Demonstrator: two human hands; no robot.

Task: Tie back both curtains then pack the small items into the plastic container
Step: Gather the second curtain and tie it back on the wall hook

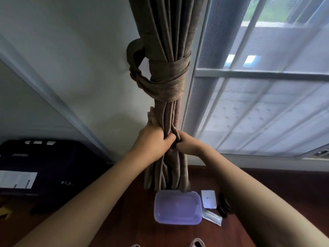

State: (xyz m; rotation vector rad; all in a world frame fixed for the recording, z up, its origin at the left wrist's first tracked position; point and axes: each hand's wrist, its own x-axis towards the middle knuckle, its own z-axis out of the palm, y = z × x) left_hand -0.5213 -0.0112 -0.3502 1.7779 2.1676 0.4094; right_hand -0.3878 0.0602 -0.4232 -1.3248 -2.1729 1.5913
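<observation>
A brown curtain [169, 38] hangs gathered beside the window, bound at mid-height by a matching tie-back [167, 77] looped to a wall hook [135, 54]. Below the tie, my left hand [153, 139] grips the bundled folds from the left and my right hand [187, 142] grips them from the right, thumbs nearly meeting. On the wooden floor under the curtain lies a translucent purple plastic container [178, 208]. To its right lie a white card [208, 198], a white sachet [212, 216] and a dark small item [224, 205].
A window with a mesh screen [258, 86] fills the right side. A dark box-like unit [42, 166] with white labels stands at the left against the wall. My slippers [196, 243] show at the bottom edge. Something yellow [5, 211] lies at far left.
</observation>
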